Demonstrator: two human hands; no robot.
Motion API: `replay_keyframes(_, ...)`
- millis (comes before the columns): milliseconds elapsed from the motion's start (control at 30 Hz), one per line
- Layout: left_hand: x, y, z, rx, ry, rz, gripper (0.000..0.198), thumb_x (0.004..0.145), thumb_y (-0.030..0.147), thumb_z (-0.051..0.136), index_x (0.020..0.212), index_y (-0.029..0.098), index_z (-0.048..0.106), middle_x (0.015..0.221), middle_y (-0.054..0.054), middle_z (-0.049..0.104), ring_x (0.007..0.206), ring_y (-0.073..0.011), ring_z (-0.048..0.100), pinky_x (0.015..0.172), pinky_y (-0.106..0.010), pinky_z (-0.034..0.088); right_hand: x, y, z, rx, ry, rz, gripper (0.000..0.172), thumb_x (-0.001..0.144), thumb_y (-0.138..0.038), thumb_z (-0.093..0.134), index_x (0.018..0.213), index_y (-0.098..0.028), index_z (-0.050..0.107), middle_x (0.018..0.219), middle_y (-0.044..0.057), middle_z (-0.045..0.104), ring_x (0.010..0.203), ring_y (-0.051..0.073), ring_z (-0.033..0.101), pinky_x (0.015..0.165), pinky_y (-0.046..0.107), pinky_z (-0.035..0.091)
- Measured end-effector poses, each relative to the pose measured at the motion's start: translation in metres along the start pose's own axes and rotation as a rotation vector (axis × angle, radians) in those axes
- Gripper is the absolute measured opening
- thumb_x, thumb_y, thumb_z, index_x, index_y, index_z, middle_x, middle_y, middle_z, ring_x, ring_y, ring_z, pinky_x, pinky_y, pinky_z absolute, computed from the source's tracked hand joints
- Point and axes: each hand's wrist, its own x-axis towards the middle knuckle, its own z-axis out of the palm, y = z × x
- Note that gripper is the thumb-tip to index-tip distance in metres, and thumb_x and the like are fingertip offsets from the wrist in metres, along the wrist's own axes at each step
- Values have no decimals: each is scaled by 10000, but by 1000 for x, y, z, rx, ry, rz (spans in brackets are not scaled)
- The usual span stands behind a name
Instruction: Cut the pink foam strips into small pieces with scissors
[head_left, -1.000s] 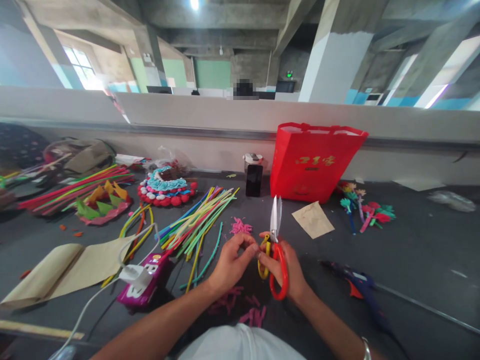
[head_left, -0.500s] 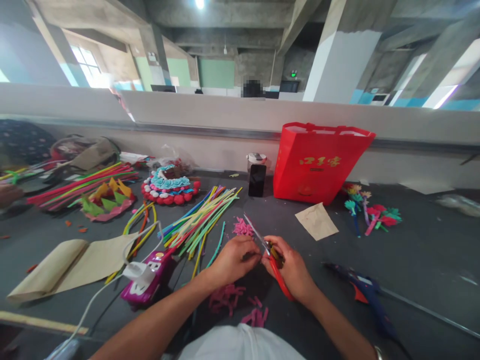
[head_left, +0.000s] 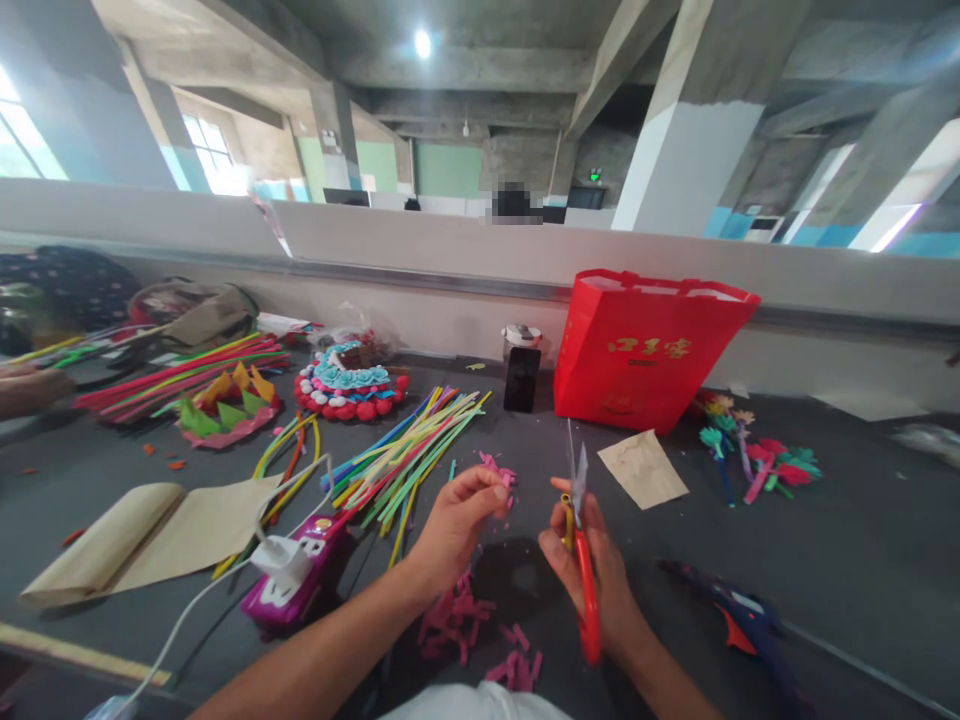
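My right hand [head_left: 589, 560] grips red-and-yellow-handled scissors [head_left: 581, 530], blades pointing up and away from me. My left hand [head_left: 457, 525] is pinched shut just left of it, holding a small pink piece I can barely make out. The two hands are apart. Short pink cut bits [head_left: 457, 615] lie on the dark table below my hands, and a second pink pile [head_left: 499, 468] sits just beyond my left fingers. A bundle of coloured pipe cleaners [head_left: 409, 450] fans out to the left of my left hand.
A red bag [head_left: 652, 345] stands at the back. A blue glue gun [head_left: 739, 620] lies right of my right arm. A magenta power strip with white plug [head_left: 292, 580], brown paper [head_left: 142, 530], a round flower piece [head_left: 349, 380] and another person's hand [head_left: 26, 390] are at left.
My hands were together with the scissors cutting at the pinched piece. They have drawn apart, and the scissors now point up. The view has tilted slightly.
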Motion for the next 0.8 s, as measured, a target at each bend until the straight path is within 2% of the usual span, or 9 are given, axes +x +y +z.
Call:
replay_keyframes(133, -3, 4, 3, -164, 47, -9, 130, 712, 258, 719, 745, 172, 629, 692, 10, 589, 668, -107, 533, 698, -231, 404, -6, 17, 13, -185, 23, -128, 507, 844, -408, 565, 1283, -197, 426, 1093, 108, 558, 988, 247, 577, 856, 392, 498)
replay_keyframes(233, -5, 0, 4, -208, 48, -42, 142, 712, 257, 728, 765, 172, 628, 705, 8, 593, 688, -113, 550, 711, -238, 414, -9, 29, 22, -254, 59, -179, 555, 820, -414, 602, 1281, -162, 424, 1155, 145, 562, 1052, 278, 563, 885, 423, 492)
replay_keyframes(500, -8, -13, 7, -243, 57, -115, 177, 691, 251, 748, 762, 170, 607, 749, 5, 618, 692, -114, 569, 715, -242, 435, -8, 21, 22, -300, -66, -174, 492, 801, -339, 628, 1236, -168, 474, 1057, 96, 628, 951, 234, 607, 821, 358, 512)
replay_keyframes(800, -9, -18, 7, -270, 34, -112, 153, 726, 244, 725, 784, 171, 604, 741, 12, 612, 682, -109, 566, 704, -240, 438, -9, 21, 22, -261, -48, -166, 471, 810, -345, 606, 1238, -182, 493, 1052, 94, 658, 937, 243, 637, 806, 354, 516)
